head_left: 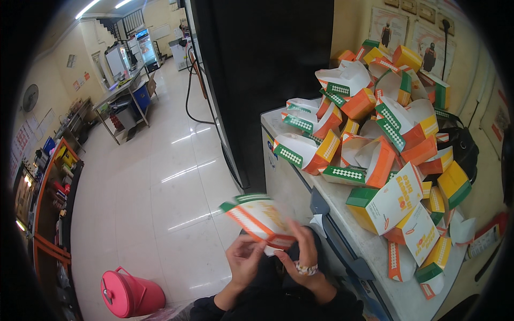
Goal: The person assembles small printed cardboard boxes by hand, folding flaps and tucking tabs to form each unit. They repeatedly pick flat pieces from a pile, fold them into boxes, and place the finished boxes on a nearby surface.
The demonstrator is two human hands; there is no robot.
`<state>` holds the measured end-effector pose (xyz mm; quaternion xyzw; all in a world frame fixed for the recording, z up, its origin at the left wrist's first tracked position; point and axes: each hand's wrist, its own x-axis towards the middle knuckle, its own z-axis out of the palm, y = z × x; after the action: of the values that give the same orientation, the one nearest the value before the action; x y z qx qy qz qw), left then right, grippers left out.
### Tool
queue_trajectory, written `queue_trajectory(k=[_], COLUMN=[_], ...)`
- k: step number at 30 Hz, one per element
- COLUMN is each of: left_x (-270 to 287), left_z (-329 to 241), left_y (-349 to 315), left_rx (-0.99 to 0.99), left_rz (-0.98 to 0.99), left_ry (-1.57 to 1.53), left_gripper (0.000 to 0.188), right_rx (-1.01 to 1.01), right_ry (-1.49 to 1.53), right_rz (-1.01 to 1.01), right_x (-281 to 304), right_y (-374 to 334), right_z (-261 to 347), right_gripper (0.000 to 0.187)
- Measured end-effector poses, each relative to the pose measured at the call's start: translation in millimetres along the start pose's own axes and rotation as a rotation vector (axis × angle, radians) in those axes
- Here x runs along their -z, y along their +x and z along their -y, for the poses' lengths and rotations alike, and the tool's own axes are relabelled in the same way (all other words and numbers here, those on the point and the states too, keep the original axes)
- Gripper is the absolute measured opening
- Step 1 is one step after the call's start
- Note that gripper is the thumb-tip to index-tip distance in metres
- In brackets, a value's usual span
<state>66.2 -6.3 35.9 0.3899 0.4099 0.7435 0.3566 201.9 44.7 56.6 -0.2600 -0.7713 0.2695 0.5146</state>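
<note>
Above my lap, both hands grip a paper food box (263, 215) printed in white, orange and green, its green flaps pointing up and away from me. My left hand (245, 260) pinches its lower left edge between thumb and fingers. On the other side my right hand (302, 251), with a beaded bracelet at the wrist, closes round the lower right side, partly smeared by motion. To my right, a big heap of folded boxes (350, 107) in the same colours covers much of a white chest freezer top (447, 283).
A pink lidded bucket (142, 294) stands on the tiled floor (128, 214) at lower left. Behind the heap rises a tall black panel (267, 80). A black bag (463, 144) lies at the freezer's far right. Orange-edged shelves (53, 203) line the left; a metal table (120, 91) stands farther back.
</note>
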Motion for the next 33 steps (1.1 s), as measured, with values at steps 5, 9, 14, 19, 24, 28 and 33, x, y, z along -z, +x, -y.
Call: queue_trajectory(k=[5,9,14,19,24,28,33], left_x=[5,6,18,23,19,14,8], left_z=[7,12,-2,-15,-18,-20,-17], left_y=[-3,4,20,19,11,10,11], left_rx=[0.118,0.113,0.272,0.163,0.215,0.179,0.004], left_rz=[0.19,0.069,-0.043,0.276,0.342,0.26,-0.097], left_ry=[-0.077,-0.029,-0.437,0.286,0.415,0.425,0.255], left_gripper=[0.018,0.039,0.043,0.027,0.024,0.021,0.006], right_rx=[0.029,0.202,0.391,0.309,-0.079,-0.028,0.347], right_ry=[0.073,-0.091,-0.383,-0.371,-0.156,-0.159,-0.243], right_rz=[0.174,0.051,0.28,0.015,-0.046,-0.129,-0.028], right_x=[7,-2,-17,-8,9,6,1], right_y=[13,2,-10,2,8,-3,-10], right_z=[-11,-16,-10,-5,-12,-11,-11], right_gripper=[0.037,0.031,0.032,0.033,0.022,0.023,0.023])
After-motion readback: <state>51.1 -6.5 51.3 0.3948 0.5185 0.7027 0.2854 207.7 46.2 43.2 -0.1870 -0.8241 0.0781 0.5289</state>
